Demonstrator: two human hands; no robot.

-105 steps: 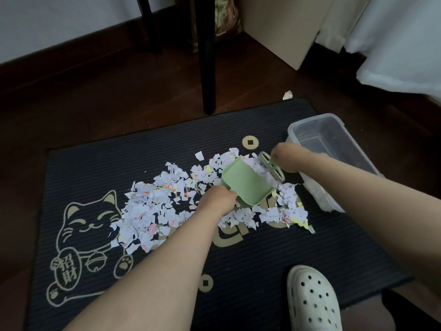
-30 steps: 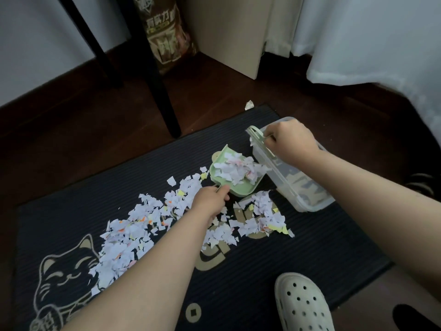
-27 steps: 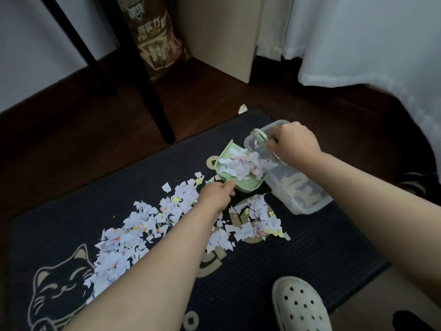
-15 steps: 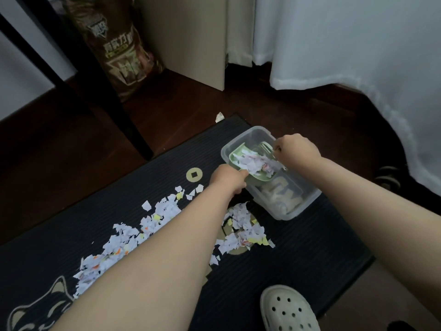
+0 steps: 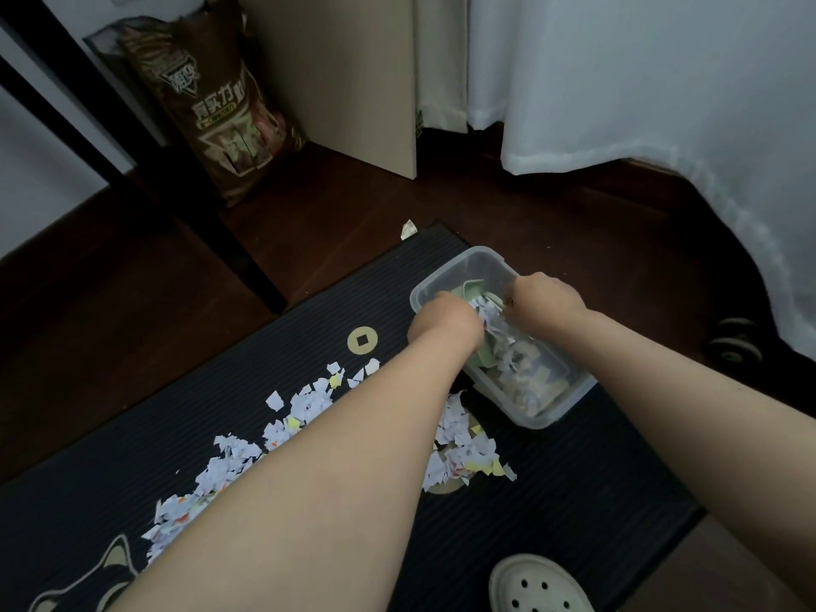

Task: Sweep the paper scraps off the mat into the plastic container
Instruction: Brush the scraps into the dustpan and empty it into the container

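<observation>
Scraps (image 5: pixel 304 406) of white and coloured paper lie strewn in a long band across your mat (image 5: pixel 574 492), running from the near left up toward the container (image 5: pixel 536 419), with a denser clump (image 5: pixel 463 452) just beside its near left wall. More scraps (image 5: pixel 508 346) already lie inside the container, spilling down from between your hands.

The mat is dark and ribbed, with a gold coin mark (image 5: pixel 362 341) near its far edge and part of a cat drawing (image 5: pixel 88 580) at the near left. It sits on a dark wood floor (image 5: pixel 110 302). A white curtain (image 5: pixel 640 81) hangs at the far right, a pale board (image 5: pixel 349 72) stands behind the mat, a brown printed bag (image 5: pixel 212 108) leans to its left, and a black furniture leg (image 5: pixel 132 161) crosses the far left.

Your two bare forearms reach in from the near edge. The container is clear plastic, set on the mat's far right part.

Your left hand (image 5: pixel 443 322) is over the container's left rim, closed on a green dustpan (image 5: pixel 470 290) that is tipped into the container; only bits of it show. Your right hand (image 5: pixel 545 298) is fisted over the far end of the container, but what it grips is hidden, so you cannot tell from here.

A white clog (image 5: pixel 536 585) shows at the near edge. One stray scrap (image 5: pixel 408 228) lies on the floor just off the mat's far edge.
</observation>
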